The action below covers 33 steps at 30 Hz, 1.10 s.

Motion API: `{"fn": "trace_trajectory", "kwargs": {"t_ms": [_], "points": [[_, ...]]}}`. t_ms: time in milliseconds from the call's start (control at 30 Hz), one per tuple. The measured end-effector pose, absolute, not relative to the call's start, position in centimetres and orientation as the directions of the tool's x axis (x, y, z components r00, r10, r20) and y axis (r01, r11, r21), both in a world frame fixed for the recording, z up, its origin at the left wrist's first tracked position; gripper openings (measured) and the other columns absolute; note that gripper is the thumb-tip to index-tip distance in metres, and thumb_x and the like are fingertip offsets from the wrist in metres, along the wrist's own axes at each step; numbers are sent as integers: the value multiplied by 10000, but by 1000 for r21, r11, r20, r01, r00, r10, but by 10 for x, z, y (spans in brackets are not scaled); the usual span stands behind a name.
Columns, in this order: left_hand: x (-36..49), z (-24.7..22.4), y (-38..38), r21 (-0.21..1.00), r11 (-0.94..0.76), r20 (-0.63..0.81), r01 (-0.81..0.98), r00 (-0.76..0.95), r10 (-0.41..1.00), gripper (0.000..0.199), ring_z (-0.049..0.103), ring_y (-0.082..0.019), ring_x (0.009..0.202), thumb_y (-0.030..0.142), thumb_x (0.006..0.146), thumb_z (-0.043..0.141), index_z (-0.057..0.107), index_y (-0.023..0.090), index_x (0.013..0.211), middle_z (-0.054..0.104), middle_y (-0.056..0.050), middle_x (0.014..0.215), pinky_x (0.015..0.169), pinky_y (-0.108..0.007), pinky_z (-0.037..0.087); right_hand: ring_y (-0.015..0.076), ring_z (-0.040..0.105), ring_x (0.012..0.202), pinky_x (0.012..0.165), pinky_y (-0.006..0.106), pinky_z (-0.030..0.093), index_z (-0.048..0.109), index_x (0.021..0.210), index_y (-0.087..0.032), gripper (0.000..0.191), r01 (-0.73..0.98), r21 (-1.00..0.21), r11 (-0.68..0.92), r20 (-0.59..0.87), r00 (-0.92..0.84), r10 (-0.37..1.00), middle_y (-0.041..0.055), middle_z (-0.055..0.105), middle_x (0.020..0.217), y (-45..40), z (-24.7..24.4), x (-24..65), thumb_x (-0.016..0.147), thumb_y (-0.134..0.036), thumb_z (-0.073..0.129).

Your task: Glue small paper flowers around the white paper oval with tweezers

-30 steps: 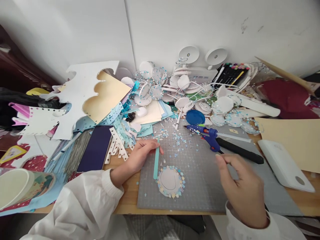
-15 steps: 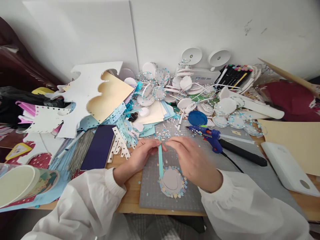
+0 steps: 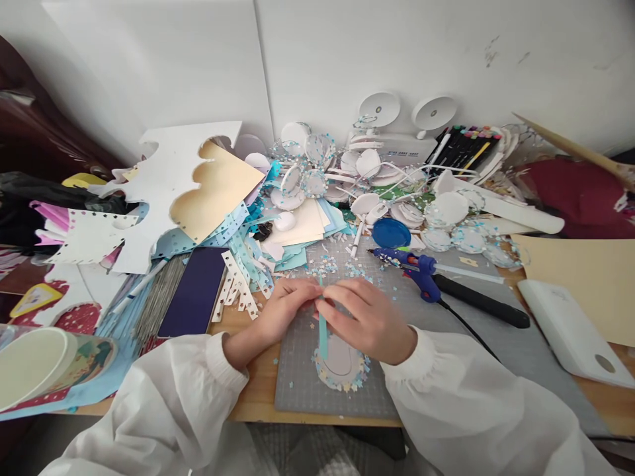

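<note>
A light-blue paper strip (image 3: 323, 338) hangs from my fingers, its lower end over a pale disc (image 3: 342, 357) edged with small stars. My left hand (image 3: 292, 301) pinches the strip near its top. The fingers of my right hand (image 3: 364, 317) are closed at the same spot, meeting the left fingertips; they partly cover the strip. Under the disc lies a grey cutting mat (image 3: 297, 390). Loose confetti stars (image 3: 325, 264) are scattered on the mat beyond my hands.
Right of my hands rests a blue glue gun (image 3: 421, 271) with its cord. A dark-blue phone-like slab (image 3: 193, 291) and punched paper strips (image 3: 241, 291) lie left. White discs with starry wire (image 3: 317, 158) are heaped behind. A paper cup (image 3: 40, 363) stands at far left.
My right hand has moved left and closed its fingers at the strip beside my left fingertips. The strip's lower end has shifted slightly right over the disc.
</note>
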State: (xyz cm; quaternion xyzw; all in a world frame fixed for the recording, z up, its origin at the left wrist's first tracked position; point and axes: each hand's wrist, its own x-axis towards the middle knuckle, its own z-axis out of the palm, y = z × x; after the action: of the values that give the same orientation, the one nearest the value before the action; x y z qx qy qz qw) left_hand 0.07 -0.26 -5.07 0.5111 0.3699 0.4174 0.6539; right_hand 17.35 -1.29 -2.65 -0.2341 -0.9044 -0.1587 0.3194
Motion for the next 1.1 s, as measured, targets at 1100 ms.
{"fn": "trace_trajectory", "kwargs": {"t_ms": [1100], "points": [[-17, -20, 6, 949, 25, -287, 314, 832, 475, 339, 395, -99, 612, 427, 923, 451, 557, 131, 796, 456, 15, 671, 554, -207, 327, 130, 599, 623, 636, 314, 525, 511, 854, -206, 214, -125, -973, 194, 183, 91, 979, 19, 651, 805, -4, -66, 194, 898, -414, 542]]}}
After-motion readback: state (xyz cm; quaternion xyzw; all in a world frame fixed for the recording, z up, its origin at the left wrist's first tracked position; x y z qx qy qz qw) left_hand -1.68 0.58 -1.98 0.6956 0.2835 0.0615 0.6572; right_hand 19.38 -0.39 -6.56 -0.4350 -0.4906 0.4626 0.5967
